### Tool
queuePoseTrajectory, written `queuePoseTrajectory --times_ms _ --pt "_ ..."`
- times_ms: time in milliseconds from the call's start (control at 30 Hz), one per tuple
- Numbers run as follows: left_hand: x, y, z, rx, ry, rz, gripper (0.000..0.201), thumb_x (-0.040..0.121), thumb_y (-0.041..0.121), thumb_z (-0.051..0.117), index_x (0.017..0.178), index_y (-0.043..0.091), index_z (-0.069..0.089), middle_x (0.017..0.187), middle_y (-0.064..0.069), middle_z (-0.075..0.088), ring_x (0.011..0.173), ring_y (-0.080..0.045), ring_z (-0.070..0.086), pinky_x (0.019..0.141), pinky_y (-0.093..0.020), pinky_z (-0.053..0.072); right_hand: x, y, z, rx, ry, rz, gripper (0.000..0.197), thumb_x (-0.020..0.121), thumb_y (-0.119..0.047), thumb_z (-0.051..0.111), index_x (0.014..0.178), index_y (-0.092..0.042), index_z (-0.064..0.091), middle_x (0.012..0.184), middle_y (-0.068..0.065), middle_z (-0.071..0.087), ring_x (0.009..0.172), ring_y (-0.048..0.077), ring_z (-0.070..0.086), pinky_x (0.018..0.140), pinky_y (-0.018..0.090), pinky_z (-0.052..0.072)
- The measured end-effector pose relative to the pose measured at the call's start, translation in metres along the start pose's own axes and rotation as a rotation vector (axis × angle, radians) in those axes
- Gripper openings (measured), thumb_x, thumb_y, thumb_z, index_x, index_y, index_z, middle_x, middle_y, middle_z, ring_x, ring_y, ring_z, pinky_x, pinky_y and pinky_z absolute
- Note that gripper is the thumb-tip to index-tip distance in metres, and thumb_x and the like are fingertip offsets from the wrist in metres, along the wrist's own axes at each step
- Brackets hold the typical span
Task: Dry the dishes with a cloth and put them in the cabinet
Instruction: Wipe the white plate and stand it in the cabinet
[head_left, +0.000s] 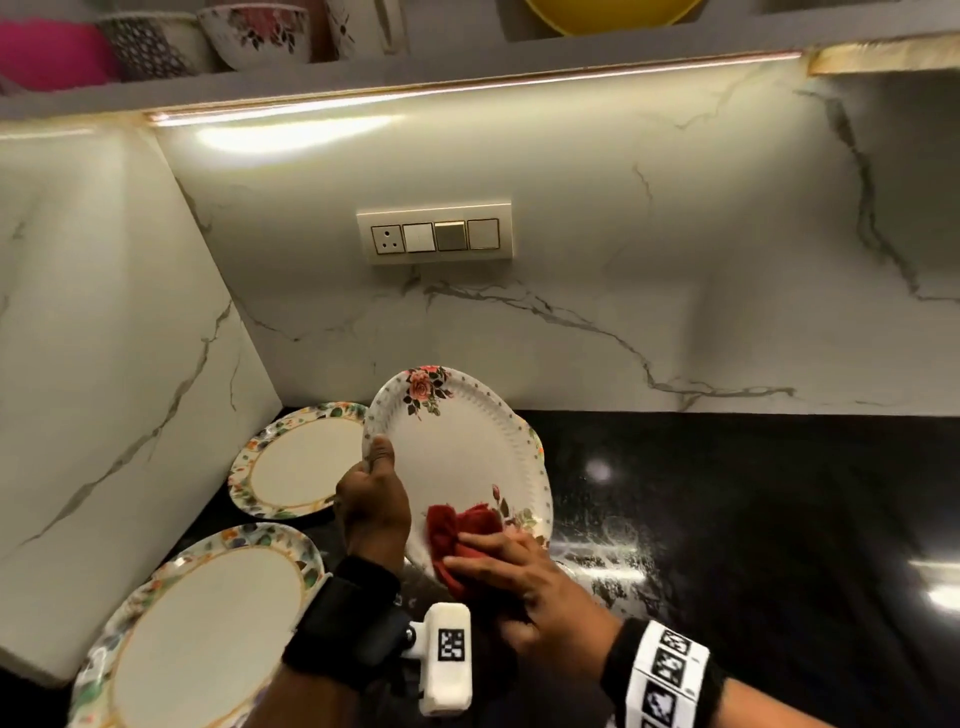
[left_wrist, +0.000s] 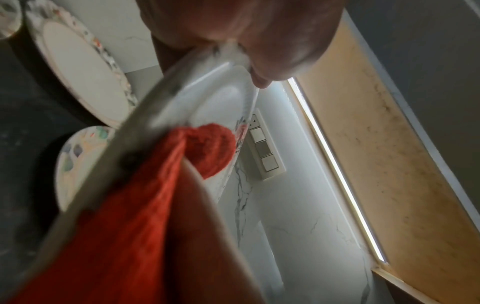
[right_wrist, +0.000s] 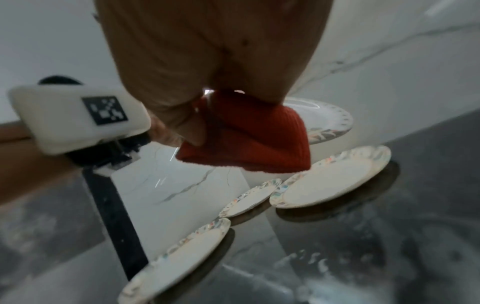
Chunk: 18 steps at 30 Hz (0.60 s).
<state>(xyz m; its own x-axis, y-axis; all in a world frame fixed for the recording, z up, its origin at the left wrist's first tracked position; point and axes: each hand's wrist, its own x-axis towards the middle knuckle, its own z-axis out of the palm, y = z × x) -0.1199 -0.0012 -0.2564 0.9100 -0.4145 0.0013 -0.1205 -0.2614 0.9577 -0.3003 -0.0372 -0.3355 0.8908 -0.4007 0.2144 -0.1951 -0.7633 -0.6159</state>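
A white plate with rose prints is held tilted above the black counter. My left hand grips its left rim, thumb on the face. My right hand holds a bunched red cloth and presses it on the plate's lower part. The left wrist view has the plate edge-on, with the cloth wrapped over its rim. In the right wrist view my thumb and fingers pinch the cloth. Two leaf-bordered plates lie flat on the counter at the left.
An open cabinet shelf overhead holds patterned bowls and a yellow dish. A switch panel sits on the marble back wall. A marble side wall closes the left. The black counter stretches to the right.
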Motion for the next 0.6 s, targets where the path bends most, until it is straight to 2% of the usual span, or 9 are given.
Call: queuePoseTrajectory --times_ms 67,133,233,300,333,400,467,533,600 --pt "0.003 -0.001 0.007 0.004 -0.006 -0.053 0.055 0.1 0.039 0.041 0.107 -0.01 0.063 0.114 -0.028 0.062 0.11 -0.039 0.056 0.091 -0.037 0.042 -0.006 0.008 -0.004 -0.088 0.058 -0.068 0.065 0.081 -0.032 0.056 0.139 -0.053 0.036 0.146 -0.031 0.03 0.136 0.003 0.027 0.113 0.021 0.023" --pt "0.0 0.002 0.014 -0.002 -0.051 -0.094 0.054 0.1 0.038 0.041 0.117 -0.01 0.059 0.125 -0.026 0.059 0.115 -0.037 0.054 0.097 -0.037 0.042 -0.008 0.02 -0.002 -0.2 0.181 -0.102 0.059 0.086 -0.032 0.063 0.139 -0.046 0.041 0.142 -0.023 0.042 0.126 0.007 0.044 0.104 0.03 0.041" --pt "0.0 0.016 0.027 -0.149 -0.252 -0.231 0.04 0.102 0.03 0.042 0.108 -0.005 0.059 0.109 -0.02 0.064 0.096 -0.032 0.06 0.08 -0.035 0.048 -0.007 0.029 -0.008 -0.326 0.328 -0.124 0.061 0.081 -0.026 0.072 0.136 -0.037 0.048 0.13 -0.011 0.054 0.107 0.012 0.058 0.085 0.029 0.054" --pt "0.007 0.029 0.033 -0.205 -0.423 -0.353 0.037 0.1 0.029 0.044 0.116 -0.002 0.058 0.107 -0.019 0.067 0.096 -0.035 0.065 0.075 -0.04 0.054 -0.006 0.028 -0.022 -0.34 0.405 -0.124 0.051 0.081 -0.025 0.073 0.128 -0.032 0.054 0.118 -0.008 0.06 0.095 0.014 0.062 0.072 0.03 0.056" --pt "0.009 0.038 0.037 -0.188 -0.495 -0.385 0.036 0.099 0.03 0.045 0.117 0.001 0.058 0.105 -0.019 0.068 0.092 -0.035 0.066 0.071 -0.041 0.056 -0.007 0.029 -0.031 -0.314 0.438 -0.126 0.04 0.085 -0.027 0.069 0.123 -0.03 0.057 0.114 -0.008 0.062 0.091 0.015 0.063 0.071 0.031 0.056" --pt "0.01 0.054 0.045 -0.139 -0.566 -0.383 0.034 0.097 0.032 0.048 0.112 0.003 0.059 0.089 -0.015 0.069 0.075 -0.029 0.068 0.064 -0.04 0.058 -0.009 0.026 -0.048 -0.203 0.511 -0.132 0.024 0.093 -0.029 0.061 0.117 -0.026 0.062 0.109 -0.006 0.065 0.091 0.014 0.065 0.074 0.032 0.055" --pt "0.006 0.071 0.054 -0.131 -0.612 -0.309 0.043 0.095 0.045 0.051 0.106 0.005 0.061 0.079 -0.012 0.066 0.066 -0.024 0.068 0.063 -0.038 0.059 -0.01 0.027 -0.063 -0.02 0.616 -0.089 0.024 0.089 -0.018 0.068 0.112 -0.024 0.066 0.104 -0.008 0.069 0.092 0.007 0.067 0.079 0.026 0.055" --pt "-0.003 0.083 0.065 -0.168 -0.711 -0.257 0.058 0.089 0.06 0.049 0.106 0.006 0.059 0.091 -0.015 0.066 0.08 -0.028 0.07 0.071 -0.038 0.059 -0.011 0.03 -0.081 0.255 0.699 0.037 0.036 0.08 -0.004 0.074 0.108 -0.027 0.068 0.098 -0.012 0.072 0.091 0.002 0.068 0.08 0.021 0.055" --pt "-0.012 0.082 0.077 -0.24 -0.774 -0.264 0.053 0.09 0.058 0.047 0.104 0.008 0.055 0.1 -0.015 0.063 0.089 -0.03 0.067 0.076 -0.038 0.056 -0.01 0.038 -0.097 0.58 0.747 0.191 0.046 0.078 0.004 0.073 0.105 -0.032 0.065 0.095 -0.013 0.074 0.09 0.004 0.069 0.077 0.02 0.055"
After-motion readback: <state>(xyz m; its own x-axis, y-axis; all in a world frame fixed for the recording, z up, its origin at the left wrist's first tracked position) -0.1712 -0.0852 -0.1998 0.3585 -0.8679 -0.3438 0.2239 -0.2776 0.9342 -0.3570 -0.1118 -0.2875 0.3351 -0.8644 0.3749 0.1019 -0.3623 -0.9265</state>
